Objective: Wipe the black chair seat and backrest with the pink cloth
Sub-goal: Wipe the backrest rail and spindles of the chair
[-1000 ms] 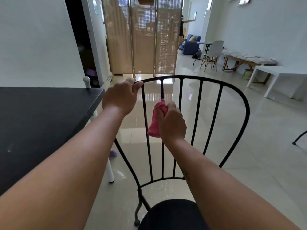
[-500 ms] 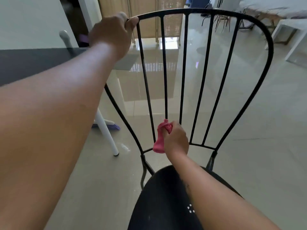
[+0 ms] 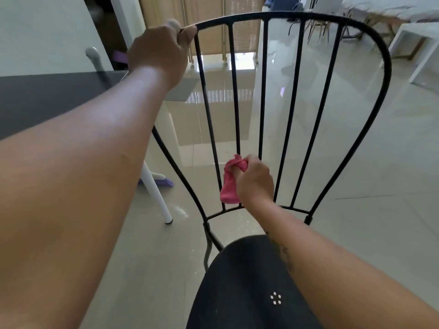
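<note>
The left hand [image 3: 158, 52] grips the backrest [image 3: 294, 91] top rail. The right hand [image 3: 255, 181] clutches the pink cloth [image 3: 229, 186], seemingly around a lower bar.

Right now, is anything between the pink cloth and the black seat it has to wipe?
Nothing visible. The right hand holds the pink cloth low on the backrest, above the seat; only that hand's own forearm crosses the seat.

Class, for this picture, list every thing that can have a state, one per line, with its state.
left hand, grips the top rail of the backrest.
right hand, grips the pink cloth low on a backrest bar.
pink cloth, bunched round that bar, its tail hanging.
backrest, upright, held at the top.
seat, not touched by the cloth.
</note>
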A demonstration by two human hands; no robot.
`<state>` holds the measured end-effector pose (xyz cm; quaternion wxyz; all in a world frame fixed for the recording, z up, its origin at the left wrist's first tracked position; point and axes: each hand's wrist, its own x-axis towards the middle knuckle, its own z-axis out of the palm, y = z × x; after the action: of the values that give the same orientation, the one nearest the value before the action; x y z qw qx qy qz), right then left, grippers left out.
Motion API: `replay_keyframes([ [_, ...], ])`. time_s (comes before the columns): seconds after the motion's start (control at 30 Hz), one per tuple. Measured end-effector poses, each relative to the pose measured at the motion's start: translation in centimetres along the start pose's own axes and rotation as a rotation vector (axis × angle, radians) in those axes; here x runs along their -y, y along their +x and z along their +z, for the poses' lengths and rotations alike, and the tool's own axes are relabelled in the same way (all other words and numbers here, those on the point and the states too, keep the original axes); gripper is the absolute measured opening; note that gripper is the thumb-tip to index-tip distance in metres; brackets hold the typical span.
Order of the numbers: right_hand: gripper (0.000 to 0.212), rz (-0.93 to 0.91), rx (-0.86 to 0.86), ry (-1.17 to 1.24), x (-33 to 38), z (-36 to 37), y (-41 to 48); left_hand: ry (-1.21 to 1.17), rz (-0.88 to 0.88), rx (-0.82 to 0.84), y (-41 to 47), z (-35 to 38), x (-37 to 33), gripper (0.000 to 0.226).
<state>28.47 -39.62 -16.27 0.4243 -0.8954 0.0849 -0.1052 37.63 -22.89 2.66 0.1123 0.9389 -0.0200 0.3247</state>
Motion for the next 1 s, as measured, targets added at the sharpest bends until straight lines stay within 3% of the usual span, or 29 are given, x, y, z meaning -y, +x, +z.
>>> replay_keyframes([
  [0.4, 0.019, -0.238, -0.176, 0.133, 15.6, -11.5, 2.5, -0.153, 0.013, 0.023, -6.3, -5.9, -1.5, 0.042],
  [0.53, 0.025, -0.228, -0.292, 0.153, 17.6, -13.1, 0.6, -0.237, 0.031, 0.064, -8.4, -7.7, -1.7, 0.046],
  [0.63, 0.030, -0.353, -0.350, 0.197, 17.1, -13.6, -2.3, -0.362, -0.059, 0.166, -9.4, -8.8, -0.8, 0.045],
  [0.8, 0.022, -0.460, -0.228, 0.131, 17.3, -12.6, -3.5, -0.617, -0.238, 0.205, -11.8, -9.1, 0.7, 0.043],
  [1.0, 0.022, -0.395, -0.151, 0.109, 17.8, -9.2, -2.3, -0.682, -0.222, 0.184, -11.4, -8.3, 1.1, 0.047],
])
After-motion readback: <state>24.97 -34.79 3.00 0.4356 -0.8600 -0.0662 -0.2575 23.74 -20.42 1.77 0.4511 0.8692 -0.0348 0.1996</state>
